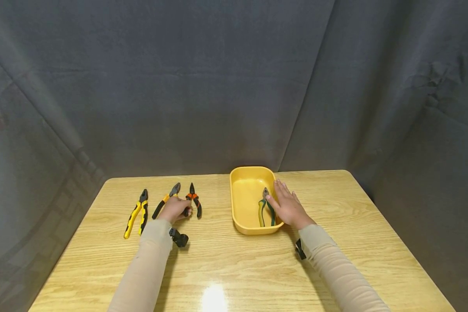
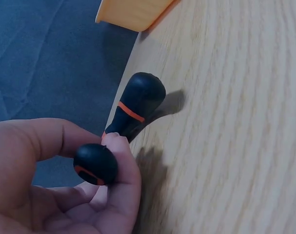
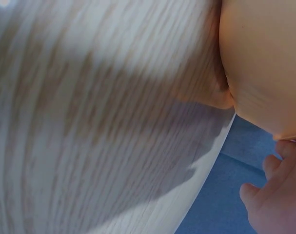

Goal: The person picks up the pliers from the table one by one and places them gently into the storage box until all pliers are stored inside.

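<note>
From the head view, the left hand [image 1: 174,209] pinches a handle of the black-and-orange pliers [image 1: 192,196], whose tips point to twelve o'clock. Toward three o'clock sits the yellow tray [image 1: 242,195] with green-handled pliers [image 1: 261,209] inside; the right hand [image 1: 290,208], fingers straight, lies along its three o'clock side. Yellow-and-black pliers [image 1: 144,209] lie at nine o'clock from the left hand.

In the left wrist view, the other handle extends toward one o'clock.

In the right wrist view, the cropped fingers at four o'clock seem to touch the tray.
</note>
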`<state>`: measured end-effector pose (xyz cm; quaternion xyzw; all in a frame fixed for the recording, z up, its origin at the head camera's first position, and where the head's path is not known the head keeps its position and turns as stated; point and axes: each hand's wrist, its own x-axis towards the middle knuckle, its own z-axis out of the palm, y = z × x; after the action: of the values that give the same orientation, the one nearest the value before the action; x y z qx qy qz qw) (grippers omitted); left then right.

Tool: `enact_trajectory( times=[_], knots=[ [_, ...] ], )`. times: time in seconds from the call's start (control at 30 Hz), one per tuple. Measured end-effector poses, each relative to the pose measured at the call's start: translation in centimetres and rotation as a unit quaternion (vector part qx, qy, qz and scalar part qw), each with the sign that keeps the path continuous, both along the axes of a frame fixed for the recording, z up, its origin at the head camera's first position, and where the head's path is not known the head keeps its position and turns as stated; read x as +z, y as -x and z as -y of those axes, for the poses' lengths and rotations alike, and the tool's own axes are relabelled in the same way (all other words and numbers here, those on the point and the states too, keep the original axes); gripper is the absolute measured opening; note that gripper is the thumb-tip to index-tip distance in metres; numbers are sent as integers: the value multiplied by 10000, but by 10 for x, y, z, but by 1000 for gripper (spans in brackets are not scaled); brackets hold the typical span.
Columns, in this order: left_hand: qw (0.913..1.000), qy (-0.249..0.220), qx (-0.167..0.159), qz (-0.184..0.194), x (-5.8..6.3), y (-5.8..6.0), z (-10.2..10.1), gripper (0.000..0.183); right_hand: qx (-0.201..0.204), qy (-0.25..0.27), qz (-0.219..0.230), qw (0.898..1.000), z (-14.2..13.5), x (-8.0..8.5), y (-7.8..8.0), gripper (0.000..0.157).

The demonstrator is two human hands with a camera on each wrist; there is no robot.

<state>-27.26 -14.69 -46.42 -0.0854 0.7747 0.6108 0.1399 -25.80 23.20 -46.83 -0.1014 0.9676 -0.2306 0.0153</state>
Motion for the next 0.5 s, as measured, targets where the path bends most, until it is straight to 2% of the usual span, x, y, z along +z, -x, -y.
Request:
enact_trajectory(
  times=[0.27,0.5],
  knots=[
    [9980,-598,80,181,-2,3,2,32,8,29,10,10000,0,2,-1,73],
    [9983,-538,123,169,-7,4,3,31,2,35,99,9999,1,3,-1,73]
  ],
)
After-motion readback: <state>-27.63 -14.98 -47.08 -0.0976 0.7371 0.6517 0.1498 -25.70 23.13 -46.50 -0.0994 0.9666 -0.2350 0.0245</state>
